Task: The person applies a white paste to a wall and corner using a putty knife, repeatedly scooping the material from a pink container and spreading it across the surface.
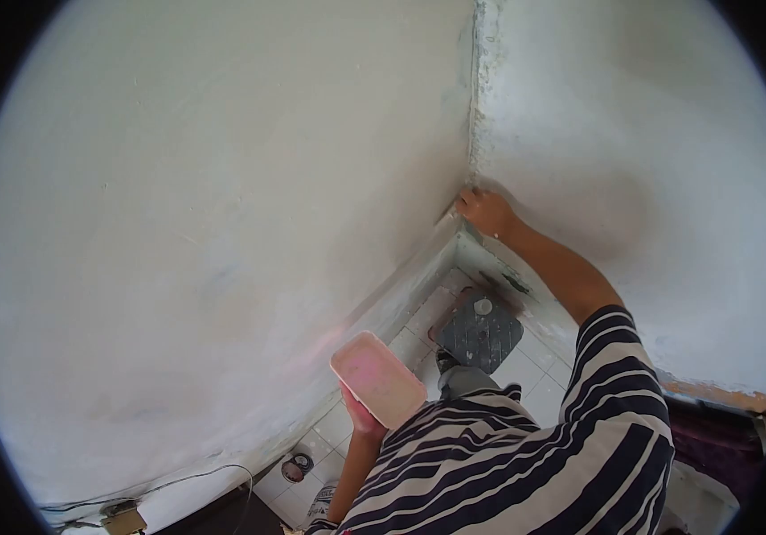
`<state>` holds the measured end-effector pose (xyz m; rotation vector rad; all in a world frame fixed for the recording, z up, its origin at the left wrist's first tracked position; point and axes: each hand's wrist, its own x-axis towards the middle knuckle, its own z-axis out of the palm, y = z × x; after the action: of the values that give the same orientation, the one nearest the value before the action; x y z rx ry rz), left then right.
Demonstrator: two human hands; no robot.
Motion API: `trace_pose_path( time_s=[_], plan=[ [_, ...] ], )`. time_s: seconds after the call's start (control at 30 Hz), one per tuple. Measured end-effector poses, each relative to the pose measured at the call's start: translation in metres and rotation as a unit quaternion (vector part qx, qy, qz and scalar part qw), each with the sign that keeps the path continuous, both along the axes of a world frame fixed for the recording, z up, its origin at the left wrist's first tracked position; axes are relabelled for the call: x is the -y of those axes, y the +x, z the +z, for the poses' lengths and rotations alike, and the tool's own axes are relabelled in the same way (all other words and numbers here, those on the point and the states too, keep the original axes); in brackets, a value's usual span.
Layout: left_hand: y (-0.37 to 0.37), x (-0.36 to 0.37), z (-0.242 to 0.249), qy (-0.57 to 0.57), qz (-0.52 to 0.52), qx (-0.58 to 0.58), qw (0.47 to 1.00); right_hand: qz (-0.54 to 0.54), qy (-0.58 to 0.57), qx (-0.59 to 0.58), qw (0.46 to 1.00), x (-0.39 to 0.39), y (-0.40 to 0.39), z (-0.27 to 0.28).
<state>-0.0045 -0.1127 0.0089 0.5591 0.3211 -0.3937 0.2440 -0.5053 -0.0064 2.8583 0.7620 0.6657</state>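
Observation:
My left hand holds a shallow pink rectangular tub from below, in front of my striped shirt. Pale residue coats the inside of the tub. Up at the corner of two walls, my right hand has its fingers curled in against the seam. Whatever sits in those fingers, if anything, is too small or hidden to name. Rough, flaking plaster runs up the corner above that hand. The left wall and right wall are whitish, with smudged patches.
Below the corner stands a dark grey, paint-spotted stool or platform on white floor tiles. A small round can lies on the floor at lower left. Cables and a small box are by the left wall.

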Motion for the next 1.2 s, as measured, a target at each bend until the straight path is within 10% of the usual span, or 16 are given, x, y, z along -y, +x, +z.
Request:
trace_pose_path(
  time_s=[0.33, 0.6, 0.97, 1.2],
  plan=[
    [0.008, -0.001, 0.001, -0.048, -0.014, 0.001, 0.999, -0.033, 0.053, 0.043, 0.997, -0.005, -0.086, 0.178],
    [0.002, -0.003, -0.006, -0.020, -0.001, -0.049, 0.999, -0.074, -0.017, -0.163, 0.984, -0.014, -0.030, -0.029],
    [0.002, -0.001, 0.001, -0.022, 0.033, -0.041, 0.998, 0.041, 0.088, 0.050, 0.994, 0.022, -0.031, 0.116],
    [0.004, 0.001, 0.001, -0.008, 0.047, -0.046, 0.998, 0.002, 0.001, -0.111, 0.994, 0.007, -0.058, 0.031]
  ],
)
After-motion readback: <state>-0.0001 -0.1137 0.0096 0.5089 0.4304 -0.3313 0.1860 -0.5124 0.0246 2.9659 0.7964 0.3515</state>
